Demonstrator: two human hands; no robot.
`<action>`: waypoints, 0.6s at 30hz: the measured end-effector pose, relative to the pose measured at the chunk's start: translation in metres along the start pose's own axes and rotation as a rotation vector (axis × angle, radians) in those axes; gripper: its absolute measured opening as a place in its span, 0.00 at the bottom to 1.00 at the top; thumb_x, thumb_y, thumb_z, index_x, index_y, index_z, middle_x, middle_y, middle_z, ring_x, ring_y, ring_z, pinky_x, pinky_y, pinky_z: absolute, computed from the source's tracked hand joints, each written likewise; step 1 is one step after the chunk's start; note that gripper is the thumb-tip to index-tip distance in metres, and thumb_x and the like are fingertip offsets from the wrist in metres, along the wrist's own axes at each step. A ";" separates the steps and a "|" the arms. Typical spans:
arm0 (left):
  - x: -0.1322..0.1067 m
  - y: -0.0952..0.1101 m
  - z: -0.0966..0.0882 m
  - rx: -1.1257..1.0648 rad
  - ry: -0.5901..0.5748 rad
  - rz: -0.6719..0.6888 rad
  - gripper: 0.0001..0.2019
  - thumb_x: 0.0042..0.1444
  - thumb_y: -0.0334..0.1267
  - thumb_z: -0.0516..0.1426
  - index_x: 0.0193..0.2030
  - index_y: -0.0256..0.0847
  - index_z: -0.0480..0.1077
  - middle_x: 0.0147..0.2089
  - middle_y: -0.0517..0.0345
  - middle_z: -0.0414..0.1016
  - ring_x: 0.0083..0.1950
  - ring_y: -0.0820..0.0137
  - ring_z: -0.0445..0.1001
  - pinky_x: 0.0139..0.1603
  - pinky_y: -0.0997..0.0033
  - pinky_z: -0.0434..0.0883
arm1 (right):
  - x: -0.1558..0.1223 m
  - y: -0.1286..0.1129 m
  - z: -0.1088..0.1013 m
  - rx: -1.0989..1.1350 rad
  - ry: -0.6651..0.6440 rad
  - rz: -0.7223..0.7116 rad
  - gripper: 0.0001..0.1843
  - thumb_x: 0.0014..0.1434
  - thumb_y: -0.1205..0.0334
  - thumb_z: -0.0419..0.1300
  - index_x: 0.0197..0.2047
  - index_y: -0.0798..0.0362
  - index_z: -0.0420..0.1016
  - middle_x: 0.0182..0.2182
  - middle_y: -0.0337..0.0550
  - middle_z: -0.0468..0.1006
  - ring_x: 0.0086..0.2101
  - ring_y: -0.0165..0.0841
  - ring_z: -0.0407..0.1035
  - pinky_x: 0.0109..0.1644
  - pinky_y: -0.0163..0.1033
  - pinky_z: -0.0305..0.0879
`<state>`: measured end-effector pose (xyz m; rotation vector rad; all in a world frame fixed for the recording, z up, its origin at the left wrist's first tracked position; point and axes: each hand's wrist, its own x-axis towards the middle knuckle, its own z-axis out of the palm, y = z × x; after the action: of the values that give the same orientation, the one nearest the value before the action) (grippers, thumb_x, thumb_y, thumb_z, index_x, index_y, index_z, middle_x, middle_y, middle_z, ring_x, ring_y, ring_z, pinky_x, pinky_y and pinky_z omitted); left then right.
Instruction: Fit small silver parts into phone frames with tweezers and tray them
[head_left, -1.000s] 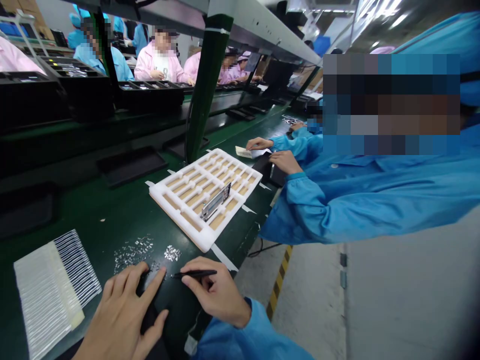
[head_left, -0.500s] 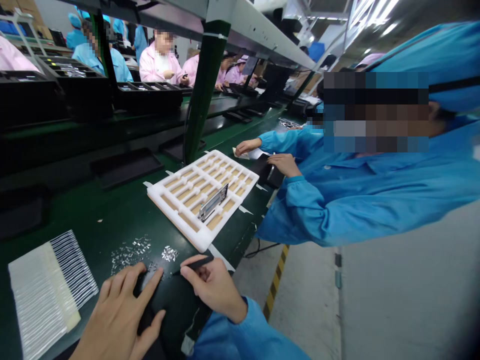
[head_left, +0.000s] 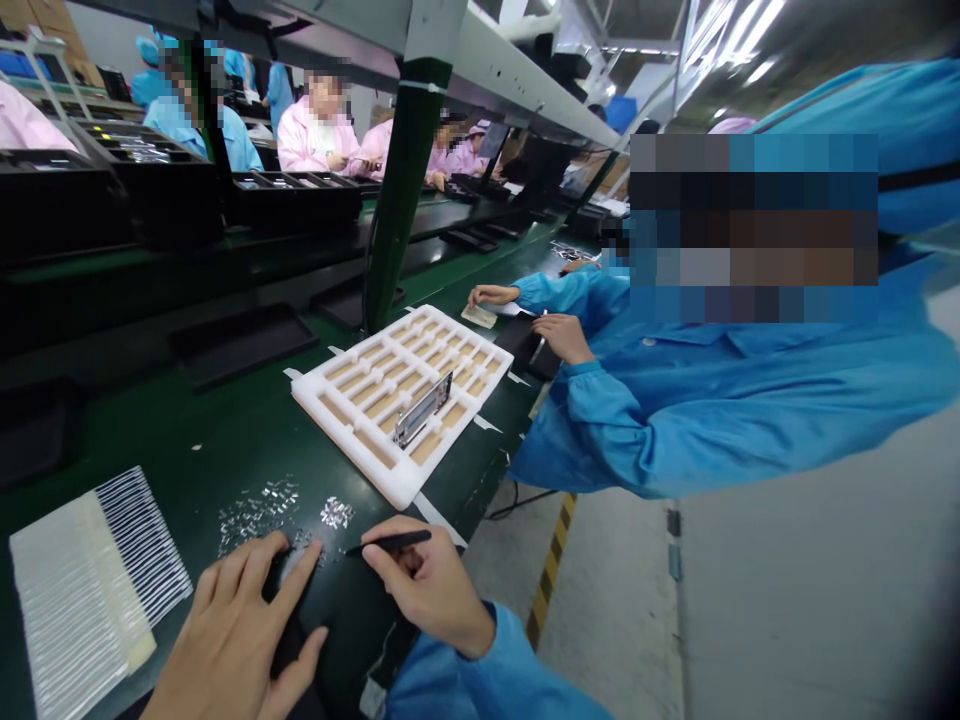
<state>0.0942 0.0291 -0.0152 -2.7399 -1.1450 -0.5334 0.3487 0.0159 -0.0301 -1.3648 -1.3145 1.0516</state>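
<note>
Two hands: both of the person's own show at the bottom edge of the head view, over a green bench.
Left hand: the left hand lies open, fingers spread, palm down on a dark flat piece at the near edge of the bench.
Right hand: the right hand is closed in a pinch on a thin black tool; a blue sleeve covers the wrist.
Tool: it lies nearly level, its tip pointing left toward the left forefinger, just above the dark flat piece.
Metal bits: small shiny metal bits lie scattered on the bench just beyond the left fingertips, with a smaller heap near the tool's tip.
White tray: a white foam tray with rows of slots sits farther out on the bench; one metal part stands tilted in a slot.
White strips: a pack of white strips lies left of the left hand, apart from it.
Neighbour: a person in a blue coat leans over the bench to the right, with both hands down beyond the tray.
Behind: a green post rises past the tray, and black trays line the far side.
</note>
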 end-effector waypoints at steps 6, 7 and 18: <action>0.001 0.000 0.000 0.007 0.001 0.007 0.28 0.67 0.50 0.60 0.72 0.49 0.69 0.61 0.44 0.73 0.60 0.52 0.71 0.54 0.54 0.70 | 0.002 0.001 0.002 0.007 0.035 -0.048 0.10 0.65 0.57 0.69 0.43 0.54 0.89 0.37 0.48 0.86 0.23 0.30 0.73 0.21 0.31 0.66; 0.001 0.000 0.001 0.008 0.001 0.006 0.28 0.67 0.50 0.60 0.72 0.50 0.69 0.61 0.44 0.74 0.60 0.52 0.71 0.55 0.54 0.70 | 0.001 0.001 0.002 0.009 0.053 -0.047 0.10 0.65 0.56 0.69 0.44 0.54 0.88 0.37 0.49 0.86 0.24 0.30 0.74 0.21 0.31 0.67; 0.000 -0.001 0.000 0.012 0.006 0.011 0.28 0.67 0.50 0.60 0.72 0.49 0.69 0.61 0.44 0.74 0.59 0.52 0.72 0.54 0.54 0.70 | 0.004 -0.003 0.005 -0.015 0.018 -0.109 0.07 0.67 0.60 0.69 0.44 0.52 0.89 0.39 0.50 0.87 0.35 0.39 0.83 0.32 0.35 0.79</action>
<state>0.0936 0.0300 -0.0157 -2.7312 -1.1277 -0.5312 0.3438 0.0204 -0.0284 -1.2959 -1.3697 0.9557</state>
